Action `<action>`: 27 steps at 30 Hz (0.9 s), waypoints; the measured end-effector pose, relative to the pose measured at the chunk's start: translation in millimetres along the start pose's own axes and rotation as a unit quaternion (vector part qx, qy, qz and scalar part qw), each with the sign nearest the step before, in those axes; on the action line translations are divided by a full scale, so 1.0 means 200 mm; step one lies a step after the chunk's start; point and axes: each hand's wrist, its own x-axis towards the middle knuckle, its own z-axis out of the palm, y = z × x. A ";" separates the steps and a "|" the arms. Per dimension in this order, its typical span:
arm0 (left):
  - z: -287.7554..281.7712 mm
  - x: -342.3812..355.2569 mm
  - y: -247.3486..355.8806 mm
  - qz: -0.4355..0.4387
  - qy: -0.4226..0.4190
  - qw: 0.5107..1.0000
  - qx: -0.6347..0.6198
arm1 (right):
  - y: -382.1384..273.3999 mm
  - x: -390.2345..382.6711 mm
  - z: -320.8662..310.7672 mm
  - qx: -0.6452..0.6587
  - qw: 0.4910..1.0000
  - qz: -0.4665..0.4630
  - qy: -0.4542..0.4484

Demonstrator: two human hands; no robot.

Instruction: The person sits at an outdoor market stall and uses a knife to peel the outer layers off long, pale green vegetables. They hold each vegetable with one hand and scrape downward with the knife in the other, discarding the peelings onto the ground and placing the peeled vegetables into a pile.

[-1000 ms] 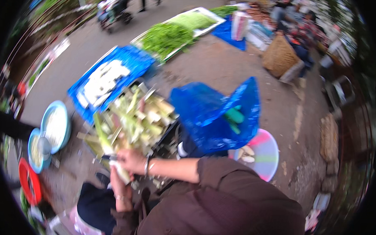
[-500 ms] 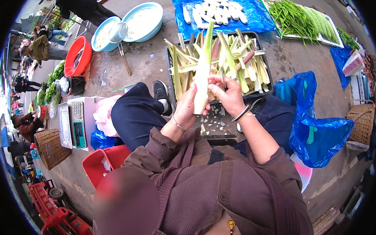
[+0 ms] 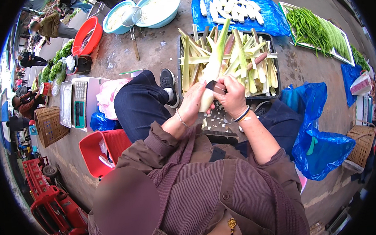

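The stalk (image 3: 216,66) slants up from the person's lap, its white butt low between the two hands and its green tip out over the black tray. From where I stand, the left hand (image 3: 191,104) is curled around the lower part of it, gripping from the side. The right hand (image 3: 232,95) is closed on a knife (image 3: 215,87), whose dark blade lies across the stalk just above the butt. The two hands are close together, fingers bent on both.

The black tray (image 3: 262,97) sits just past the hands, heaped with peelings (image 3: 256,70), pale, green and a few reddish. White scraps (image 3: 212,125) are scattered on the ground below it. Beyond, a blue sheet (image 3: 198,26) bears peeled white stalks (image 3: 233,8), and off to the right a white tray (image 3: 284,6) holds long green pods (image 3: 305,26).

Over to the left I see two blue basins (image 3: 176,15) side by side, pale pieces in both, with a strainer (image 3: 130,16) propped where they meet. Near them is a red basin (image 3: 76,46); what it holds is hard to make out. A red bin (image 3: 88,152) by the person's left leg has something white inside. On the right, a blue bag (image 3: 328,157) gapes open, something green inside.
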 end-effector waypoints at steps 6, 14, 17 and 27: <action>-0.04 0.02 -0.01 -0.011 0.019 0.998 -0.062 | 0.00 -0.04 -0.03 0.376 0.862 0.333 -0.075; -0.13 0.07 0.01 0.009 0.060 0.997 -0.055 | -0.15 -0.29 -0.08 0.540 0.689 0.460 -0.147; -0.13 0.08 -0.01 0.034 0.055 0.996 -0.053 | -0.20 -0.38 -0.08 0.550 0.631 0.510 -0.200; -0.06 0.06 -0.04 -0.015 0.008 0.998 -0.058 | -0.02 -0.05 -0.09 0.285 0.908 0.301 -0.056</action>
